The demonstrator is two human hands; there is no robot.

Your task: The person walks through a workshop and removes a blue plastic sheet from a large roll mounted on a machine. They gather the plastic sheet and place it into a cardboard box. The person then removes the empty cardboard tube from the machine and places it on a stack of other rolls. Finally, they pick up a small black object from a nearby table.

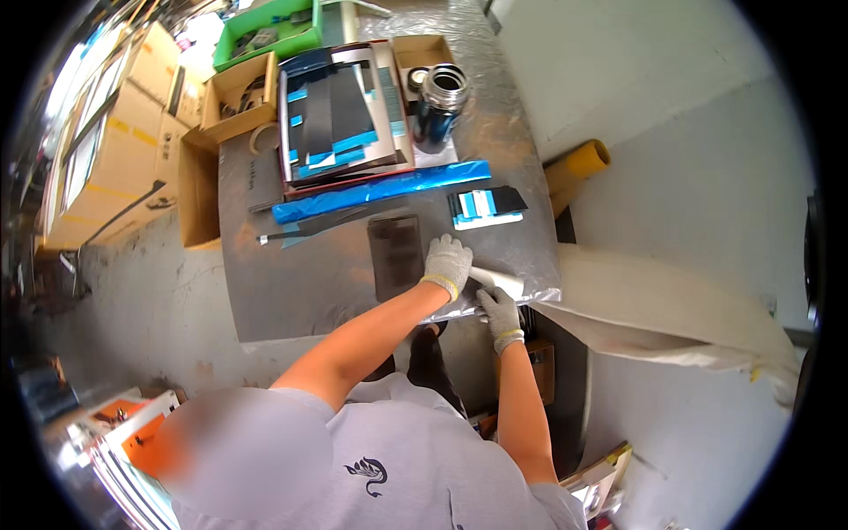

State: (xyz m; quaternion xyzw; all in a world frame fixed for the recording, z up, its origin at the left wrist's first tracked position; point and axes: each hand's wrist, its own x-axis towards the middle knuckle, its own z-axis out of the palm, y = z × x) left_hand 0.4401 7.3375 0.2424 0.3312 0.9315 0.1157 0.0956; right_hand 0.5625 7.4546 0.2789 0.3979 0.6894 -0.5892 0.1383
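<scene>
Both my hands wear grey knitted gloves with yellow cuffs and work at the table's near edge. My left hand (449, 265) rests on the tabletop with its fingers bent; what lies under them is hidden. A white curled sheet (499, 281) reaches from beside it toward the right. My right hand (500, 314) is closed at the table's edge, its fingertips against this sheet. Left of my left hand a dark rectangular sheet (396, 252) lies flat. Beyond my hands is a small stack of black pieces with blue and white strips (486, 208).
A blue roll (380, 190) lies across the table (291, 300). Behind it stand a tray of black and blue sheets (331, 115), an open dark flask (439, 110), cardboard boxes (238, 97) and a green bin (269, 34). A yellow tube (583, 163) is beyond the right edge.
</scene>
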